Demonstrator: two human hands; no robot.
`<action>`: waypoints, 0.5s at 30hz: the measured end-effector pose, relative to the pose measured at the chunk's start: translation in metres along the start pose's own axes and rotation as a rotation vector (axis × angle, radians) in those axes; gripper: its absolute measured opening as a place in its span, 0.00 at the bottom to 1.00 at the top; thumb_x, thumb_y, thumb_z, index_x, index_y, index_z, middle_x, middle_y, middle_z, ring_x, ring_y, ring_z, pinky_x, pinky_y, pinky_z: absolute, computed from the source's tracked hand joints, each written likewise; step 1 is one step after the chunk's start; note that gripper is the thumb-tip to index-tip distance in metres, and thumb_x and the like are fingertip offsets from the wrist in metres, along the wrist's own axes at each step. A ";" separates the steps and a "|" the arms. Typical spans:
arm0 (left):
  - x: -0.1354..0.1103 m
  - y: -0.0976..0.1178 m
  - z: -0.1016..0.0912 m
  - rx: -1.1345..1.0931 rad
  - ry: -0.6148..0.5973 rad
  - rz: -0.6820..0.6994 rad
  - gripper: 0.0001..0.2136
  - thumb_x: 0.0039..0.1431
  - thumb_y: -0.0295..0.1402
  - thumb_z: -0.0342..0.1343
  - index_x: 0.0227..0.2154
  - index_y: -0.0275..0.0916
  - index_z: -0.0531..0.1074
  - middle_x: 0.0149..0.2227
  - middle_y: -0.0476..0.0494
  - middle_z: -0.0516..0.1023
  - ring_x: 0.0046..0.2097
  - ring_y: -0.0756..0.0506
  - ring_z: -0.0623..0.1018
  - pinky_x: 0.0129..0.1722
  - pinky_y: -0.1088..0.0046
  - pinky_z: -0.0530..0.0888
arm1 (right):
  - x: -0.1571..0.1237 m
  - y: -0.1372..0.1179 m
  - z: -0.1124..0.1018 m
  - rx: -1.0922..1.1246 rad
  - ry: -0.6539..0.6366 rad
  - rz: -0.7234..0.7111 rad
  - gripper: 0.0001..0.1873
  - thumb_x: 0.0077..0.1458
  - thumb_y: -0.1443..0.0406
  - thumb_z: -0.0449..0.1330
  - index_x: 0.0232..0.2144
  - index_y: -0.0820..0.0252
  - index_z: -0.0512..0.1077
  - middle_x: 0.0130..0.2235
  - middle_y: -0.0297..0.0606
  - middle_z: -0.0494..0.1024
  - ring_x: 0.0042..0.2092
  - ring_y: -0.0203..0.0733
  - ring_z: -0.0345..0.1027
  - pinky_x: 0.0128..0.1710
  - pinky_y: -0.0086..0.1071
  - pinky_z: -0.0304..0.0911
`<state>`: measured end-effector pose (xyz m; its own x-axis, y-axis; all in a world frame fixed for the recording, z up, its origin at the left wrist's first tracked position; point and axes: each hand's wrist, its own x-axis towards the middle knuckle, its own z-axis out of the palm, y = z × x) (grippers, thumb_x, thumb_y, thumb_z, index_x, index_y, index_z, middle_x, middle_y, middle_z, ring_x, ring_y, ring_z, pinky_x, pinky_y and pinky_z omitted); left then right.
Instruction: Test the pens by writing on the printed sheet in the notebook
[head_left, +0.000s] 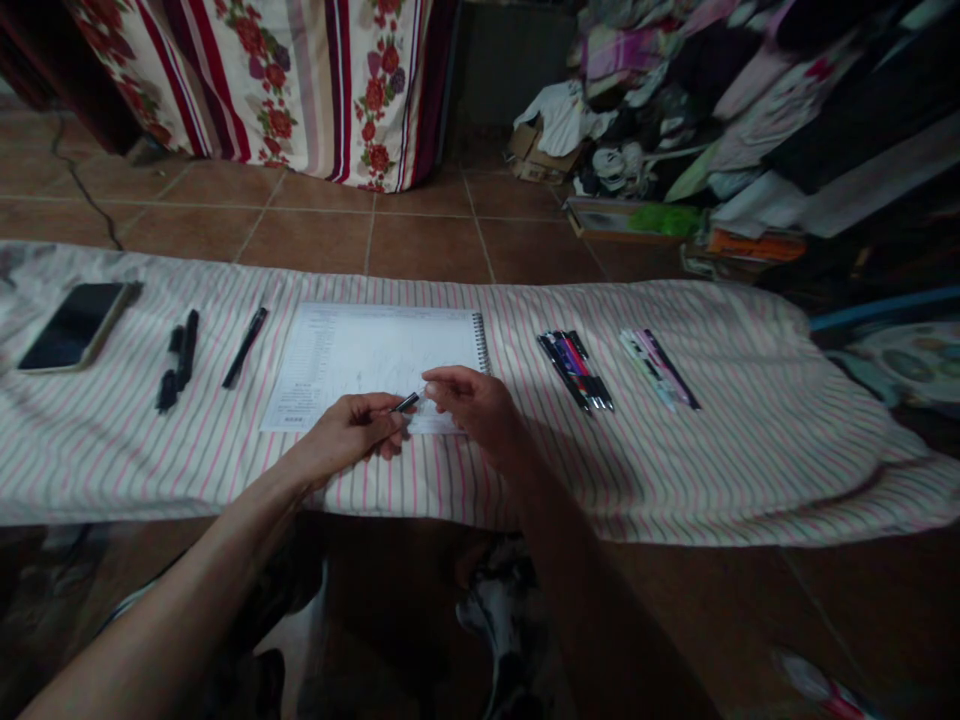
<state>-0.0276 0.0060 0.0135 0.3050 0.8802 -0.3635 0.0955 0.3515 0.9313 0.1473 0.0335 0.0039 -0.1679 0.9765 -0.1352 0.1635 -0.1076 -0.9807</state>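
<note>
My left hand (358, 428) is closed around a dark pen (406, 403) whose tip points right. My right hand (474, 402) pinches at that tip, on what looks like a small clear cap that is hard to make out. Both hands hover over the near edge of a spiral-bound notebook (360, 355) lying open on a pink-striped cloth (750, 440).
Left of the notebook lie a black pen (245, 346), a black marker with its cap (180, 360) and a phone (75, 325). Right of it sit two bunches of pens (576, 370) (660, 368). A floral curtain (285, 80) and a clutter pile (712, 120) stand behind on the tiled floor.
</note>
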 end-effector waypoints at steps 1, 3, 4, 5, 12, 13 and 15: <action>0.000 0.000 0.000 0.011 -0.007 0.008 0.10 0.51 0.35 0.58 0.33 0.32 0.74 0.23 0.46 0.74 0.23 0.52 0.69 0.24 0.76 0.63 | 0.000 0.000 0.001 0.003 -0.013 0.008 0.15 0.45 0.59 0.61 0.35 0.60 0.75 0.22 0.30 0.72 0.22 0.30 0.62 0.20 0.24 0.55; -0.001 0.000 -0.001 0.021 -0.019 0.022 0.10 0.52 0.35 0.57 0.32 0.33 0.74 0.23 0.47 0.73 0.23 0.53 0.68 0.24 0.76 0.62 | 0.000 0.000 0.002 0.007 -0.019 0.024 0.13 0.45 0.58 0.61 0.33 0.60 0.76 0.20 0.29 0.71 0.21 0.30 0.60 0.19 0.24 0.54; 0.000 0.000 -0.001 0.022 -0.023 0.026 0.09 0.53 0.35 0.57 0.32 0.33 0.74 0.22 0.47 0.73 0.23 0.53 0.68 0.24 0.76 0.62 | 0.000 0.001 0.003 0.012 -0.015 0.030 0.13 0.45 0.58 0.61 0.31 0.60 0.76 0.19 0.29 0.71 0.21 0.30 0.60 0.19 0.24 0.54; 0.000 0.000 -0.002 0.024 -0.027 0.027 0.09 0.53 0.35 0.56 0.33 0.33 0.73 0.22 0.47 0.73 0.22 0.53 0.67 0.23 0.76 0.62 | 0.000 0.001 0.004 0.018 -0.009 0.031 0.12 0.45 0.58 0.61 0.30 0.60 0.76 0.19 0.29 0.71 0.21 0.30 0.61 0.19 0.23 0.55; -0.001 -0.001 -0.003 0.061 -0.035 0.026 0.09 0.54 0.35 0.56 0.30 0.33 0.72 0.22 0.47 0.73 0.22 0.53 0.67 0.21 0.77 0.59 | 0.000 0.002 0.007 0.064 -0.002 0.047 0.10 0.47 0.59 0.60 0.28 0.60 0.73 0.25 0.34 0.78 0.24 0.32 0.69 0.20 0.23 0.60; -0.001 -0.001 -0.003 0.064 -0.037 0.026 0.09 0.53 0.36 0.56 0.30 0.33 0.73 0.22 0.47 0.73 0.22 0.53 0.67 0.21 0.77 0.59 | 0.000 0.002 0.007 0.070 -0.008 0.056 0.09 0.47 0.60 0.60 0.28 0.61 0.73 0.26 0.34 0.78 0.24 0.32 0.70 0.20 0.22 0.60; -0.001 -0.002 -0.004 0.056 -0.030 0.026 0.10 0.53 0.36 0.57 0.33 0.33 0.72 0.22 0.47 0.73 0.22 0.53 0.68 0.21 0.77 0.59 | 0.000 0.002 0.007 0.077 -0.013 0.062 0.09 0.48 0.60 0.60 0.28 0.61 0.73 0.26 0.35 0.78 0.25 0.32 0.71 0.20 0.22 0.61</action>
<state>-0.0314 0.0058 0.0120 0.3362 0.8787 -0.3389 0.1398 0.3093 0.9406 0.1407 0.0323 0.0010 -0.1728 0.9651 -0.1970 0.0990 -0.1820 -0.9783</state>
